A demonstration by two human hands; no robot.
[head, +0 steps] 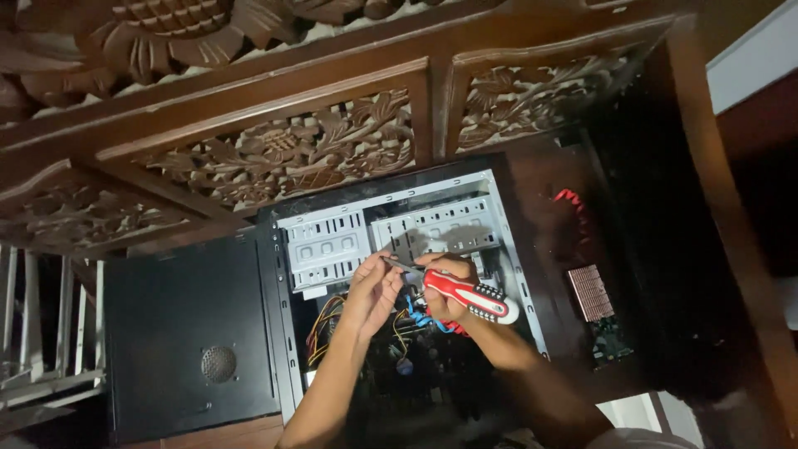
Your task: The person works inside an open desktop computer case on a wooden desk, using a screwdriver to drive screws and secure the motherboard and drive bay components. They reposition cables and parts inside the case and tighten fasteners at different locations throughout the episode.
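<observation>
Over the open computer case point(399, 274), I hold a screwdriver point(453, 287) with a thick red-and-white handle, dark ribbed grip near its butt and a thin dark metal shaft. My right hand point(445, 291) is wrapped around the handle's front part, while the white butt end sticks out past my palm toward the lower right. The tool lies nearly level, its long axis running from lower right up to upper left, the tip aimed left toward the grey perforated drive cage point(328, 245). My left hand point(374, 287) pinches the shaft near its tip between thumb and fingertips. Below my hands, yellow, red and blue cables point(411, 320) bunch inside the case. The detached black side panel point(191, 333) lies to the left, and a small circuit board point(598, 312) rests on the dark surface point(549, 333) to the right.
</observation>
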